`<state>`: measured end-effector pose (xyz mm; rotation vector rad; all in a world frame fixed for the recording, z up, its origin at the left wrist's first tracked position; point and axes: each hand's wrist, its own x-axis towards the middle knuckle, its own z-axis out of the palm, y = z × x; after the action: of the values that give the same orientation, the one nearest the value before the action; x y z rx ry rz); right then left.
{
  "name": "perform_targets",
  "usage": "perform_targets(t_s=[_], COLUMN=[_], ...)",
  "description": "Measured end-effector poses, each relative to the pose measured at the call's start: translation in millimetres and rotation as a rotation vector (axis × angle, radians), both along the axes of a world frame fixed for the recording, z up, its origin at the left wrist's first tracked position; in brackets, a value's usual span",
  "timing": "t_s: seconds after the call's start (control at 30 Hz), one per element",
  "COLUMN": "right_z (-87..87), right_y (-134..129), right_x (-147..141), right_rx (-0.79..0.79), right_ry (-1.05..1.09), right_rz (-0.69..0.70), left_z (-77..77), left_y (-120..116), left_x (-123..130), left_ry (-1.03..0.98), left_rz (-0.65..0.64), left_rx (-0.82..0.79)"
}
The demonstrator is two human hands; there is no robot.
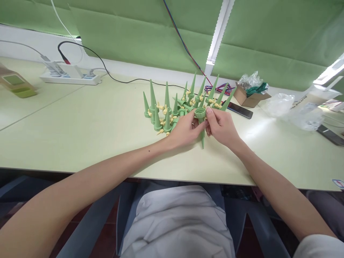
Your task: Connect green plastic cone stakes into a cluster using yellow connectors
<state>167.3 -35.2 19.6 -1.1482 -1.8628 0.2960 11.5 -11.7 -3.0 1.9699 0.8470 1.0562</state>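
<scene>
A green cone (pixel 200 114) hangs point down between my hands, its round threaded opening facing up. My left hand (pixel 186 129) wraps its fingers round the cone's side. At the cone's right edge, just below the rim, my right hand (pixel 220 125) pinches something too small to make out. Behind and to the left of my hands stand several green spikes (pixel 167 98) with small yellow valve pieces (pixel 160 106) on them. More spikes (pixel 211 91) stand behind my right hand, and some lie on their sides.
On the pale table (pixel 80 143) are a power strip (pixel 71 78) at the left, a phone (pixel 239 109), a cardboard box (pixel 248 97), plastic bags (pixel 279 104) and a drink cup (pixel 314 96) at the right. A black cable runs along the back.
</scene>
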Motion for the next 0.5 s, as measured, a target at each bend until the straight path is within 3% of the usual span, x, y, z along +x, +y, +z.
perform_targets(t_s=[0.5], right_z=[-2.7], right_y=[1.7], right_x=[0.6], right_rx=[0.024], right_ry=[-0.027], right_rz=[-0.001], left_z=[-2.2], left_y=[1.1], left_x=[-0.7], left_ry=[0.010], left_rz=[0.013], left_rx=[0.024])
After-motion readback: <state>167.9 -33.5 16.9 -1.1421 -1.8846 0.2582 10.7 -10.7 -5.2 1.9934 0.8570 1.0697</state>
